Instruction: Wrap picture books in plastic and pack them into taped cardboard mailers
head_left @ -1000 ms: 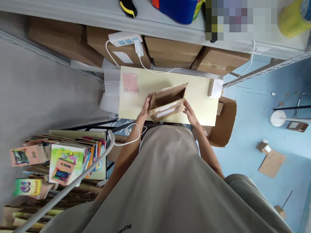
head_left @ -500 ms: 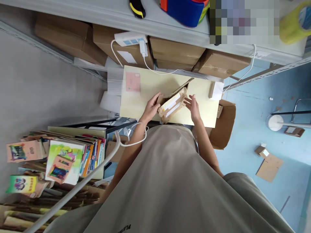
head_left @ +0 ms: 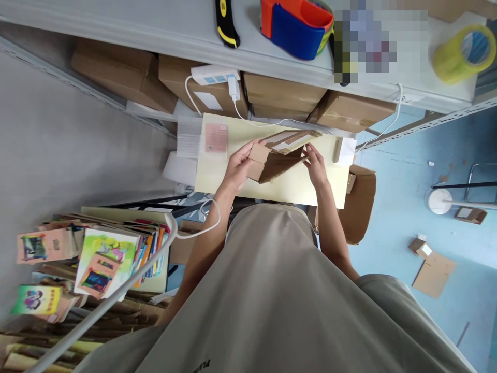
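Note:
An opened cardboard box (head_left: 282, 165) is held tilted above the pale yellow tabletop (head_left: 217, 178), its dark inside turned partly toward me. Its labelled, taped side leans away at the back. My left hand (head_left: 239, 165) grips the box's left end, thumb on a flap and fingers behind it. At the right end, my right hand (head_left: 315, 163) pinches the cardboard edge between thumb and fingers. On the table's left part lies a pink booklet (head_left: 216, 138), and a small white box (head_left: 345, 151) stands at the right end.
Above the table runs a grey shelf (head_left: 163, 39) with a cutter (head_left: 227, 26), a blue-orange tape dispenser (head_left: 297, 31) and a yellow tape roll (head_left: 464, 54). Cardboard boxes (head_left: 285, 93) and a power strip (head_left: 215, 75) sit beneath. Books (head_left: 104, 254) are stacked left; an open carton (head_left: 359, 207) stands right.
The cardboard box has been turned, so its labelled side moved from facing me to the back and its inside now shows. My right hand has gone from spread fingers to gripping its edge.

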Tool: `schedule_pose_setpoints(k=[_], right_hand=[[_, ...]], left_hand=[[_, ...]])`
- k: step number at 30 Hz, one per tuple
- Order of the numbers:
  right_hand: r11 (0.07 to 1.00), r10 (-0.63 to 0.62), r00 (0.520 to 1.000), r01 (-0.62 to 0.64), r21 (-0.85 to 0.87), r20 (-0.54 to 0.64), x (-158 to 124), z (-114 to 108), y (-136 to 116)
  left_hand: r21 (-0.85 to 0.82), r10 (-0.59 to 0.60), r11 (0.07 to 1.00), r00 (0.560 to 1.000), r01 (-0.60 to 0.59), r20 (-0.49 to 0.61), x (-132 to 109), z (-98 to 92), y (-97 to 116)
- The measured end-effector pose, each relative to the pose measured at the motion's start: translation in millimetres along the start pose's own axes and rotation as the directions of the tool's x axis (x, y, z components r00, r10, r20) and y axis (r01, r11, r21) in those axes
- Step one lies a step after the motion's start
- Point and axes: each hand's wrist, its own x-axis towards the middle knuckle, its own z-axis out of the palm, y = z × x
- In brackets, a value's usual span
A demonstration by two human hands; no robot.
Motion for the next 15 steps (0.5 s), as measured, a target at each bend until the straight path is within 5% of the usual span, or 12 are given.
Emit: schedule_pose_setpoints(k=[8,15], right_hand=[[0.989,0.102,0.994,-0.098,-0.111,0.038,-19,-19,-2],[0.885,0.041,0.994,0.012,-0.466,0.104,-56,-9,-7]], left_hand=[[0.002,0.02,1.0,0.998,-0.02,-0.056,15,-22.1,5],[0.116,0.039,0.993,0.972,-0.012,-0.233,24,-27.4,-35]])
